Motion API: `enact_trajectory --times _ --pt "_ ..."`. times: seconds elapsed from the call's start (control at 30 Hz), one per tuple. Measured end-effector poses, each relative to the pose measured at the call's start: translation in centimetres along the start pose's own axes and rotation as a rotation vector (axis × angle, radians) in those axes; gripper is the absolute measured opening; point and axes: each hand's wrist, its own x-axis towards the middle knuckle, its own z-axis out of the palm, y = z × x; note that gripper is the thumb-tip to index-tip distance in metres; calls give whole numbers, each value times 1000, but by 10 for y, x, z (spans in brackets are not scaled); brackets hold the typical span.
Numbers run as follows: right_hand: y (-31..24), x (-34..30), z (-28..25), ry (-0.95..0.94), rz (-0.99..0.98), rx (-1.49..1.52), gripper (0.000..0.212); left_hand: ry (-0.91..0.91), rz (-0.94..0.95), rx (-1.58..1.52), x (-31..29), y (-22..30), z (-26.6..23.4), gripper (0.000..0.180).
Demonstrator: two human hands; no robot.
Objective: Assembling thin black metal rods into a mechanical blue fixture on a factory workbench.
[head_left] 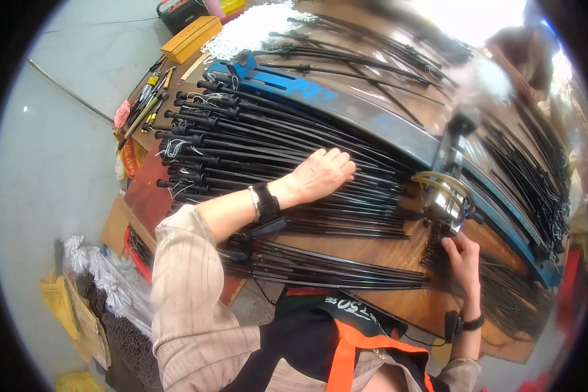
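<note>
With rod handling apparently under way, the person's left hand (317,176) curls over black rods (261,140) on the counter (356,245), the right hand (462,258) narrows beside a metal fixture (444,206), both grips unclear, the next move seemingly calling for steady alignment.

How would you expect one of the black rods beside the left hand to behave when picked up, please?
The black rods lie nearly straight, so one is probably fairly stiff. Its shiny surface may feel slippery, and the thicker end could be heavier.

Rods (255,132) lie on the table (372,249) before a rail (385,124), seemingly small parts (258,27) behind it, tools (151,102) at left.
</note>
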Motion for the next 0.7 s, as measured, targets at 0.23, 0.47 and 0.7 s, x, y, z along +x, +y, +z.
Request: enact_trajectory --times 0.23,0.47,0.7 --pt "-23 4 3 -60 -171 38 16 -201 80 -274 22 40 -24 17" --pt "-23 -31 10 158 -261 183 8 -272 226 -457 57 109 -44 29" --pt "-3 -52 32 548 -409 256 13 -248 265 -431 59 134 -44 19"
